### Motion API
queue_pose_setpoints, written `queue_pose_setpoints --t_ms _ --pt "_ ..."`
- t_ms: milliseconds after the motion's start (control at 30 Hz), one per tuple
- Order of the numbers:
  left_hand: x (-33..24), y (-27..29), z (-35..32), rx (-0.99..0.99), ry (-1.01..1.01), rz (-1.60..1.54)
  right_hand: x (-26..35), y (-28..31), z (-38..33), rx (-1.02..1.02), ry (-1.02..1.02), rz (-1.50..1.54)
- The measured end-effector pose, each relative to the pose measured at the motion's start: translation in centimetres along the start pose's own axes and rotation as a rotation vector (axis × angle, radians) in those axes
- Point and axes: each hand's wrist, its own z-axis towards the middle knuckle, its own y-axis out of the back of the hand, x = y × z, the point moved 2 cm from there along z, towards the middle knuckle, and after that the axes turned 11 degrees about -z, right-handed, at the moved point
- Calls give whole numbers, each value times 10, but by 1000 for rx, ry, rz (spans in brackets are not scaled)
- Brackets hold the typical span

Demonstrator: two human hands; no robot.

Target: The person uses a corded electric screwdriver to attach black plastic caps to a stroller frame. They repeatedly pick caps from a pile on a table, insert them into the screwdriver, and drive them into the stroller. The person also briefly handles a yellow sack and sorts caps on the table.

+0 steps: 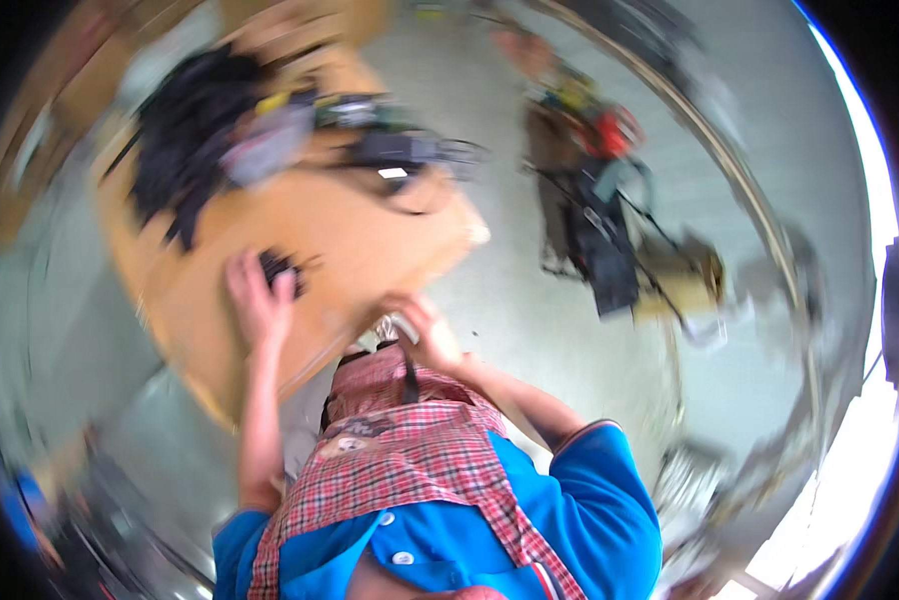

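My left hand rests on the tan tabletop, its thumb and fingers round a small black bundle with thin dark strands sticking out. At the table's near edge my right hand is closed on a small pale, silvery object; blur hides what kind it is. A dark strap hangs below that hand in front of my checked apron. Toward the table's far left lies a large heap of black strands or cords.
Beside the heap are a greyish bag and a black boxy device with wires. On the floor to the right, a dark chair or cart bears bags and red items, next to a cardboard box. Much of the view is smeared by motion.
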Motion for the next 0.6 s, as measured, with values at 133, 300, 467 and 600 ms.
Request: queue_pose_setpoints --t_ms 133,300,467,600 --pt "-5 -31 15 -34 -87 134 -46 53 -116 -176 -314 -42" --pt "-141 -89 -17 -18 -254 -107 -106 92 -244 -344 -629 31" --pt "-367 -258 -96 522 -471 -580 -174 155 -362 -399 -788 32" --pt "-544 -315 -179 954 -594 -876 -211 232 -463 -641 -1032 -92"
